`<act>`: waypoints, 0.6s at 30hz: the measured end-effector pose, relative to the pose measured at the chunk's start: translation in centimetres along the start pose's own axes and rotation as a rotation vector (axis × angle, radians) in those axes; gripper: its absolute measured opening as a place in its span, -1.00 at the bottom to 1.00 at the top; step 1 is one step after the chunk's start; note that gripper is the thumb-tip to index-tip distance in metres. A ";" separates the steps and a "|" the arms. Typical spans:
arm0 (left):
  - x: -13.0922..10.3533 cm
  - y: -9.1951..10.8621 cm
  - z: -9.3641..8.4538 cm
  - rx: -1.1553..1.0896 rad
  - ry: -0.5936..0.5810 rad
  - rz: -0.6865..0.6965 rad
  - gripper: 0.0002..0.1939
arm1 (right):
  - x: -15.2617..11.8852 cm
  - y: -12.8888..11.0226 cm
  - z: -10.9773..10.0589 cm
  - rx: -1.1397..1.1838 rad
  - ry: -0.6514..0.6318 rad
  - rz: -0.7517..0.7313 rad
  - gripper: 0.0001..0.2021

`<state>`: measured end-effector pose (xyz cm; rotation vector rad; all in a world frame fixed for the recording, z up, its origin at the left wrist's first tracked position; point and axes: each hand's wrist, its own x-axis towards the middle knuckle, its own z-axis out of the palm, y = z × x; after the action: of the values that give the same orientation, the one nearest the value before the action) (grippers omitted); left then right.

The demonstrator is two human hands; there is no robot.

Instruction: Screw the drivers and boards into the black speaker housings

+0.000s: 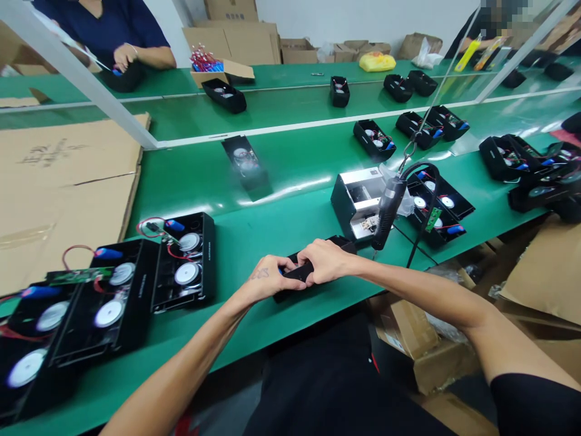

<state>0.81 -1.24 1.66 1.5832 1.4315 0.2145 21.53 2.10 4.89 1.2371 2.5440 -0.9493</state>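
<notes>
Both of my hands are on one black speaker housing [290, 294] at the front edge of the green bench. My left hand [267, 277] wraps round its left part, with thumb and fingers pressed on the near wall. At its right part my right hand [324, 261] grips the same housing, the thumbs almost meeting. A bit of blue shows between the hands; the rest of the inside is hidden. Just to the right hangs a black electric screwdriver [389, 209] on a hook, in front of a silver and black box [358, 197].
Open housings with round speakers [186, 260] stand at the left, more [438, 206] at the right. Cardboard [68, 181] covers the bench's left side. A blurred housing [245, 158] lies on the belt [290, 145]. Across it, a person's hands [126, 57] hold something black.
</notes>
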 end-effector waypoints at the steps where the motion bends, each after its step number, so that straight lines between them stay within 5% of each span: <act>1: -0.1 0.0 0.1 0.008 0.006 0.011 -0.57 | 0.0 0.0 0.2 0.001 0.005 0.002 -0.64; 8: -2.2 -1.5 3.1 0.131 0.130 0.195 -0.72 | -4.3 1.3 1.4 0.094 0.163 -0.258 -0.58; 11: -3.6 -3.0 5.6 0.324 0.276 0.491 -0.86 | -8.1 3.4 2.4 0.264 0.586 -0.252 -0.58; 15: -4.9 -4.4 7.9 0.521 0.466 0.774 -0.85 | -10.8 7.4 4.4 0.326 1.411 0.150 -0.66; 16: -5.1 -4.4 8.1 0.533 0.483 0.788 -0.84 | -10.7 8.4 4.6 0.314 1.520 0.248 -0.58; 18: -5.2 -4.3 8.1 0.536 0.493 0.794 -0.84 | -10.1 10.2 4.7 0.355 1.526 0.364 -0.45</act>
<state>1.80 -10.46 -3.43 2.6404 1.1783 0.7758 35.17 -2.67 0.36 3.3315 2.6742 -0.3040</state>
